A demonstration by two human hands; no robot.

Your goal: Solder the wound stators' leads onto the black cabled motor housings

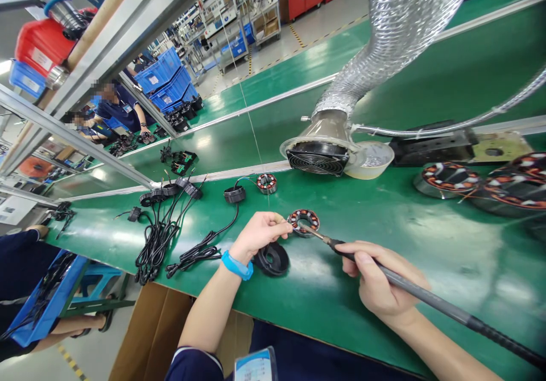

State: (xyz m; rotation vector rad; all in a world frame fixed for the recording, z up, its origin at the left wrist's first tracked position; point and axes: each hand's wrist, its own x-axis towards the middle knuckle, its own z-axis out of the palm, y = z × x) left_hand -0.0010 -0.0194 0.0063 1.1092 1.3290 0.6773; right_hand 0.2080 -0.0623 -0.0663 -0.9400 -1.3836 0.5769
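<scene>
A small copper-wound stator ring [303, 219] lies on the green bench top [384, 239]. My left hand [259, 234], with a blue wrist strap, pinches its left edge; a thin solder wire [245, 102] hangs down toward those fingers. My right hand [377, 281] is closed round the black handle of a soldering iron [409, 287], whose metal tip touches the ring's lower edge. A black round housing [272, 259] sits just below my left hand, with its black cord [200, 250] running off to the left.
A fume extractor fan [318, 156] on a silver flexible duct [384, 40] stands behind the ring, beside a white dish [373, 159]. Another stator [267, 183] and several corded housings [164, 222] lie left. Larger stators [482, 182] sit right. Other people work at far left.
</scene>
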